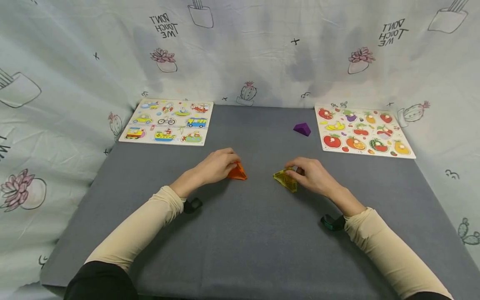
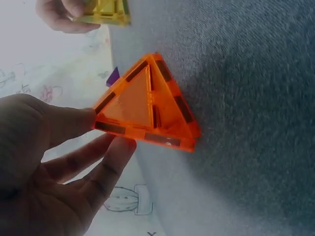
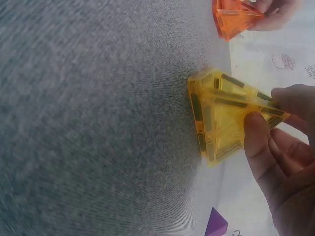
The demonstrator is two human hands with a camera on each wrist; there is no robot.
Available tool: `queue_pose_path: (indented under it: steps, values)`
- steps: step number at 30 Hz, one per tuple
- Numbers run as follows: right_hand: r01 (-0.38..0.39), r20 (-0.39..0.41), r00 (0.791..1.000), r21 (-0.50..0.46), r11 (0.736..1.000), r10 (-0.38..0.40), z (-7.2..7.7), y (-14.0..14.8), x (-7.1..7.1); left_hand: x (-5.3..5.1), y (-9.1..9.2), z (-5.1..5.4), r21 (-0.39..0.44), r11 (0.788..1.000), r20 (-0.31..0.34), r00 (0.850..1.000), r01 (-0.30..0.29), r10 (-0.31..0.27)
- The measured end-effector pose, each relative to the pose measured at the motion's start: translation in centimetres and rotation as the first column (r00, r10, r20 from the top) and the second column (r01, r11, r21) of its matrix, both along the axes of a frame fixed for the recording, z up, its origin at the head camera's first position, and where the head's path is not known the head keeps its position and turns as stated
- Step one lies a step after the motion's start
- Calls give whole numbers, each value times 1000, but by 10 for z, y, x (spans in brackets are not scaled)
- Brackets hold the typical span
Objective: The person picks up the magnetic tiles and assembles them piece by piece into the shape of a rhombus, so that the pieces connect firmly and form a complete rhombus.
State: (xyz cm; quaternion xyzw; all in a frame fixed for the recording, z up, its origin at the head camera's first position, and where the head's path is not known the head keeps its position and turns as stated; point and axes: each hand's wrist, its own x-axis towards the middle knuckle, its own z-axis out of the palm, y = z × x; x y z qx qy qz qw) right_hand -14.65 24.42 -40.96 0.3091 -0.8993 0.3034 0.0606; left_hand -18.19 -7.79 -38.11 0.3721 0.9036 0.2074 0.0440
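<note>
My left hand (image 1: 219, 165) pinches an orange translucent pyramid (image 2: 142, 105) with dark strips along its edges, near the middle of the table. To its right, my right hand (image 1: 313, 176) grips a yellow translucent pyramid (image 3: 226, 115) of similar make between thumb and fingers. The two pyramids are apart, with a stretch of table between them. Farther back stands a purple pyramid (image 1: 302, 129), touched by neither hand. In the left wrist view the thumb (image 2: 71, 125) lies at one corner of the orange piece.
A board with vehicle pictures (image 1: 168, 122) lies at the back left of the grey table (image 1: 240, 241). At the back right lies a board with fruit pictures (image 1: 363, 131). A printed white curtain (image 1: 262, 54) hangs behind the table and along its sides.
</note>
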Motion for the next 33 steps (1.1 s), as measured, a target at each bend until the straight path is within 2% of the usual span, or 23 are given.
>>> queue_pose_path:
  steps: [3,7,10,13,16,21,33]
  values:
    - [3,16,1000,-1,1000,-3,1,1,0,1,3,0,11,999,23,999,-30,30]
    - [30,104,994,28,999,-33,3,4,1,4,9,0,-2,998,53,996,-70,70]
    - [60,161,984,94,994,-75,2,7,1,5,9,-2,-24,995,89,992,-92,94]
    - [67,182,978,176,982,-99,-1,10,1,5,4,-4,-48,994,136,985,-100,106]
    - [56,170,981,219,974,-95,-3,12,0,5,-1,-5,-87,994,169,982,-69,83]
    - [30,156,986,210,977,-64,-6,12,-1,4,-1,-10,-151,988,167,986,-4,29]
    - [-14,115,993,145,989,-3,-11,-2,0,8,22,-26,-74,997,150,988,-33,44]
